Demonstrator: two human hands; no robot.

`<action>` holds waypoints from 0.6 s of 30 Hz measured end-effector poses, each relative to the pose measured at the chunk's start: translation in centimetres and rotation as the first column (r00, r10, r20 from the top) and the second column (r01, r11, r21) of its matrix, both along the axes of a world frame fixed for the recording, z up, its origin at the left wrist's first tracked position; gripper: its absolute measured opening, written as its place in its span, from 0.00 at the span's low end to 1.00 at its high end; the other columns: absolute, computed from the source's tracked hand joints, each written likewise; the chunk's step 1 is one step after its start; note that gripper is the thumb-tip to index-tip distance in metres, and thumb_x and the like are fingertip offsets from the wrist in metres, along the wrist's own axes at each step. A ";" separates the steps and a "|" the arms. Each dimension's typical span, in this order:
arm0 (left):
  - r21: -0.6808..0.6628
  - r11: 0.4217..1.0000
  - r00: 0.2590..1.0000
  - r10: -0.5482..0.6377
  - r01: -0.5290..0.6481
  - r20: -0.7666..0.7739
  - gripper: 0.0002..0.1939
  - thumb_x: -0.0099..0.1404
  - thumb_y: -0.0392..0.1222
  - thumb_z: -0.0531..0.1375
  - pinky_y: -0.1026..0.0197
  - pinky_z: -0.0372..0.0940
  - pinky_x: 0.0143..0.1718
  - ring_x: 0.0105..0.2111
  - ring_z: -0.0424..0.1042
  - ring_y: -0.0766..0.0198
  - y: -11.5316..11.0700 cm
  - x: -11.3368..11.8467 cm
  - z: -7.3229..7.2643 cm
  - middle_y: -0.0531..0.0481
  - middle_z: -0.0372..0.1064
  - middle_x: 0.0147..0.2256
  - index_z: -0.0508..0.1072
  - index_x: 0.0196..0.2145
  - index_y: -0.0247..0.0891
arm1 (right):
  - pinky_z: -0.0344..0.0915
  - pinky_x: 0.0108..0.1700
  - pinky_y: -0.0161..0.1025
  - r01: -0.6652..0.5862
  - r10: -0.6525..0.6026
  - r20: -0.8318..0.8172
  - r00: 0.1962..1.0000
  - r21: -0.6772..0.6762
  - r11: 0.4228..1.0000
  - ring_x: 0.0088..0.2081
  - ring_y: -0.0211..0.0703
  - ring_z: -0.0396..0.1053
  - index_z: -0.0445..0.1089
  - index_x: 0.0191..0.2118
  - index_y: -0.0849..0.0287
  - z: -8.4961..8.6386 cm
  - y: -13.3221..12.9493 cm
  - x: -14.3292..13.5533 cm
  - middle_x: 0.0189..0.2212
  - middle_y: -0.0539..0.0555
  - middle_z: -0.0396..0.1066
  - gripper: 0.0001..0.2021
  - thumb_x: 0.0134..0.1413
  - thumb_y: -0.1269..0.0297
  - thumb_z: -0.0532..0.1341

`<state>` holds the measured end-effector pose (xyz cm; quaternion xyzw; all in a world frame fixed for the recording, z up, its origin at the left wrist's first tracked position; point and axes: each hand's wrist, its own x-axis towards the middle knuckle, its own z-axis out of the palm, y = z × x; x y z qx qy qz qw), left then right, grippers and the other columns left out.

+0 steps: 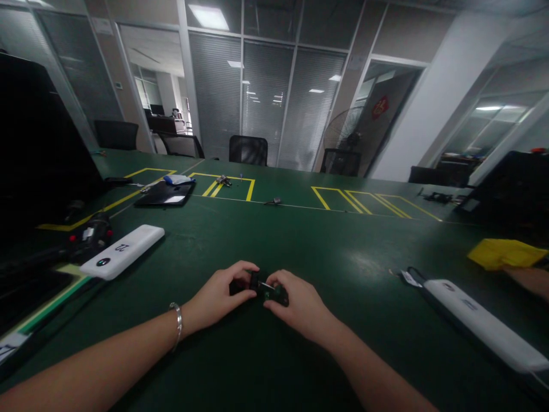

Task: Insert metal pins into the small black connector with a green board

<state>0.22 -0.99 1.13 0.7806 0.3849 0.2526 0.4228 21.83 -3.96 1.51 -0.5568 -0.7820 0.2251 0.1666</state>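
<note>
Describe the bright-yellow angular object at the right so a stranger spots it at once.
On the dark-green tabletop, go right from the camera wearer's right hand to the long white bar with rounded ends. Just beyond it, by another person's hand, is the bright-yellow angular object. Its broad, faceted shape sets it apart from the thin yellow tape lines.

Small dark parts in both hands

The table was dark green. On it were yellow lines and a white bar with black marks. Over it, the little part looked black and the bracelet silver.
</note>
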 end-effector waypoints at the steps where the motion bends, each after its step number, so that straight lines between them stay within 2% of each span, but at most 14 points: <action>1: -0.002 1.000 1.000 -0.003 0.003 -0.004 0.20 0.63 0.38 0.60 0.56 0.64 0.45 0.41 0.73 0.59 0.0 0.0 0.1 0.52 0.74 0.39 0.63 0.52 0.44 | 0.61 0.40 0.37 -0.002 0.002 0.002 1.000 -0.002 1.000 0.40 0.42 0.68 0.69 0.42 0.53 0.0 0.0 0.0 0.40 0.48 0.69 0.11 0.52 0.61 0.65; 6: -0.006 1.000 1.000 0.004 -0.004 -0.021 0.20 0.63 0.37 0.60 0.55 0.64 0.45 0.42 0.72 0.59 0.0 0.0 0.1 0.52 0.74 0.40 0.64 0.53 0.44 | 0.61 0.39 0.38 0.000 0.001 0.019 1.000 -0.013 1.000 0.39 0.43 0.68 0.70 0.40 0.54 0.1 0.0 0.0 0.39 0.49 0.69 0.09 0.53 0.59 0.64; 11: -0.013 1.000 1.000 -0.002 0.002 -0.021 0.20 0.63 0.37 0.60 0.55 0.64 0.45 0.42 0.72 0.59 -0.1 0.0 0.2 0.53 0.74 0.39 0.64 0.53 0.45 | 0.61 0.39 0.38 0.005 -0.005 0.026 1.000 -0.019 1.000 0.40 0.44 0.68 0.70 0.37 0.55 0.2 0.1 0.0 0.38 0.50 0.70 0.04 0.55 0.64 0.62; 16: -0.026 1.000 0.999 -0.004 0.003 -0.037 0.19 0.64 0.38 0.59 0.54 0.65 0.45 0.42 0.72 0.58 -0.2 0.0 0.5 0.52 0.74 0.41 0.64 0.53 0.44 | 0.62 0.40 0.38 0.028 -0.028 -0.003 1.000 -0.014 1.000 0.41 0.44 0.68 0.66 0.44 0.54 0.1 0.0 0.1 0.42 0.51 0.68 0.13 0.53 0.62 0.64; 18: -0.031 1.000 0.999 -0.004 0.003 -0.035 0.19 0.64 0.38 0.59 0.54 0.65 0.44 0.42 0.72 0.58 -0.2 0.0 0.6 0.51 0.74 0.41 0.64 0.53 0.44 | 0.62 0.42 0.39 0.041 -0.041 -0.007 0.999 -0.013 0.999 0.42 0.44 0.68 0.66 0.45 0.55 0.1 0.0 0.0 0.42 0.52 0.67 0.14 0.53 0.62 0.65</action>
